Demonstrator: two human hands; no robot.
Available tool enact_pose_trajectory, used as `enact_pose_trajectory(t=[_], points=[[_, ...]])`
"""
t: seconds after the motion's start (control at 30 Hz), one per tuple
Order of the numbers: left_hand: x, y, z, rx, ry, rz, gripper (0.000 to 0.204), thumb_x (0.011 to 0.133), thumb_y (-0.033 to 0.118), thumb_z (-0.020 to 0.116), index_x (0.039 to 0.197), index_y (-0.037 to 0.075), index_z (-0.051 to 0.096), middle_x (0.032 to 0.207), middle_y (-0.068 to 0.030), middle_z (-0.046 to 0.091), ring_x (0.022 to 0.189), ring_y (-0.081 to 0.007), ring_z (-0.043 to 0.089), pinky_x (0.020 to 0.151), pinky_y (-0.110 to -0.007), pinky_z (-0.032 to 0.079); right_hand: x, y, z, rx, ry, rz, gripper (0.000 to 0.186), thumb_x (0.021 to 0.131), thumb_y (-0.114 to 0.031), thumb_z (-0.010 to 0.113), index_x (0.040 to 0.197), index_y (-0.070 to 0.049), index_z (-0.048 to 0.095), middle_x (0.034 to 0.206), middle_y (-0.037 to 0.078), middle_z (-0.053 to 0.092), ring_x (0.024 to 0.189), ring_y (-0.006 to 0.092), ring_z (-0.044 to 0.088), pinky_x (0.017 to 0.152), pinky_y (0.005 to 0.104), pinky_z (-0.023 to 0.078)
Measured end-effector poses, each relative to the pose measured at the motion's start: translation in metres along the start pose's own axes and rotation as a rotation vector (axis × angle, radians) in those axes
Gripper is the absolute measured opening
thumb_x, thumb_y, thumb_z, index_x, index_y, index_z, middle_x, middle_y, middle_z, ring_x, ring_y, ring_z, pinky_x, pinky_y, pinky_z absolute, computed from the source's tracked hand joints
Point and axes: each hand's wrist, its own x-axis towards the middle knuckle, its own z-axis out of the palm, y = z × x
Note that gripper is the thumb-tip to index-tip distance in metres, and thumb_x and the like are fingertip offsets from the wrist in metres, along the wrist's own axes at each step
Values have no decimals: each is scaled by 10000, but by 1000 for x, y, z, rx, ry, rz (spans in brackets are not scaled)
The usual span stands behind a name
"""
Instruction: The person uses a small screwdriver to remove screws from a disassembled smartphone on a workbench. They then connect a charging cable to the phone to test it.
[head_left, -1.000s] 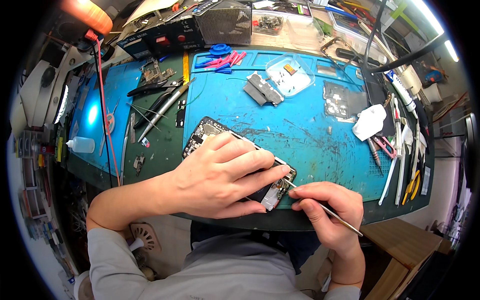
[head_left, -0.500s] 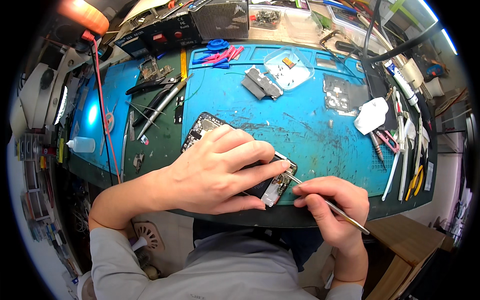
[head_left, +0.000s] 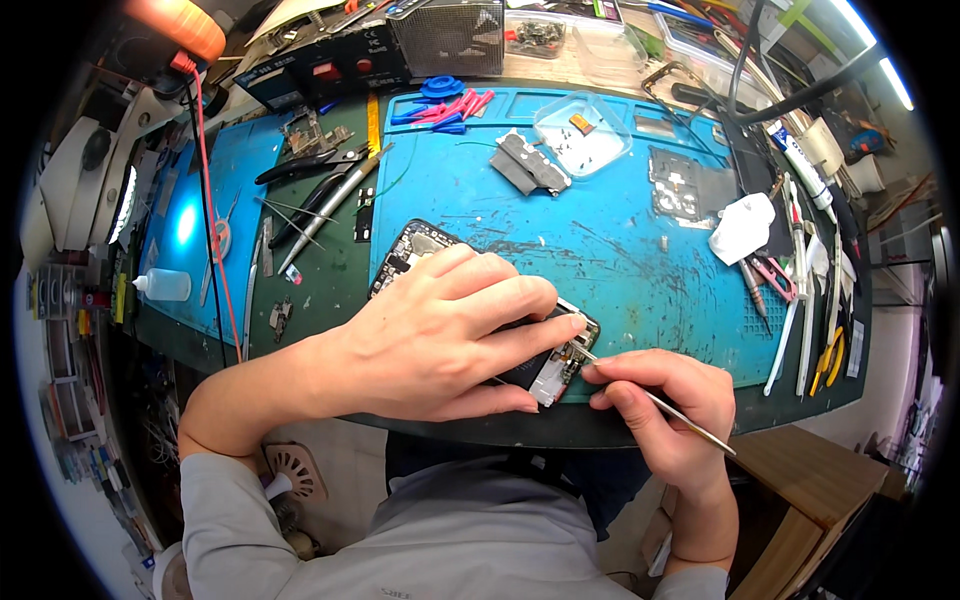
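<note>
An opened black smartphone (head_left: 410,250) with its insides showing lies diagonally on the blue work mat (head_left: 620,250), near the table's front edge. My left hand (head_left: 440,335) lies flat over most of it and presses it down, fingers spread toward its lower end. My right hand (head_left: 665,400) pinches a thin metal tool (head_left: 690,422) like a pen. The tool's tip touches the phone's lower end (head_left: 570,355), just beside my left fingertips. The middle of the phone is hidden under my left hand.
On the mat lie grey phone parts (head_left: 530,165), a clear dish of small screws (head_left: 582,132), a black phone frame (head_left: 685,185), a white cloth (head_left: 742,228), blue and pink picks (head_left: 445,105). Tweezers (head_left: 310,205) lie left, screwdrivers (head_left: 800,300) right, a small white bottle (head_left: 165,285) far left.
My right hand has shifted a little left with the tool, bringing its tip onto the phone's lower end. My left hand stays pressed on the phone.
</note>
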Motion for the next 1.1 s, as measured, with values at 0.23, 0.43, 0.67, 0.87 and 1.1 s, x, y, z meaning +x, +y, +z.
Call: enact_pose_trajectory(t=[0.23, 0.43, 0.67, 0.87, 1.1], points=[[0, -1, 2, 6, 20, 12, 703, 847, 519, 838, 1436, 151, 725, 1205, -38, 608, 1083, -257, 611, 917, -410, 527, -1, 0, -1, 23, 6, -6, 140, 961, 1, 789, 1100, 5, 798, 965, 131, 821, 798, 201, 802, 688, 292, 601], [0, -1, 1, 55, 17, 36, 709, 840, 536, 828, 1430, 155, 735, 1218, -27, 622, 1053, -221, 625, 897, -388, 529, -2, 1, -1, 13, 6, -7, 149, 947, -2, 803, 1095, -2, 800, 966, 130, 823, 793, 210, 798, 689, 298, 598], [-2, 1, 1, 133, 31, 71, 660, 870, 540, 806, 1416, 172, 750, 1252, -3, 636, 1054, -191, 632, 893, -362, 527, -2, 3, 0, -1, 18, -22, 150, 933, -3, 816, 1082, -8, 804, 965, 135, 823, 788, 217, 796, 688, 301, 597], [-2, 4, 2, 170, 45, 78, 615, 889, 517, 799, 1382, 151, 770, 1215, 9, 640, 1020, -179, 635, 876, -344, 527, -3, -2, -4, 56, 22, 22, 125, 966, 14, 780, 1090, 21, 790, 969, 144, 820, 816, 196, 806, 698, 289, 615], [-4, 9, 5, 186, 78, 85, 580, 905, 474, 790, 1356, 109, 775, 1179, 3, 654, 988, -183, 633, 833, -347, 524, -2, -1, -1, 55, 35, 11, 141, 983, 21, 764, 1124, 30, 778, 993, 155, 817, 823, 203, 809, 709, 291, 626]])
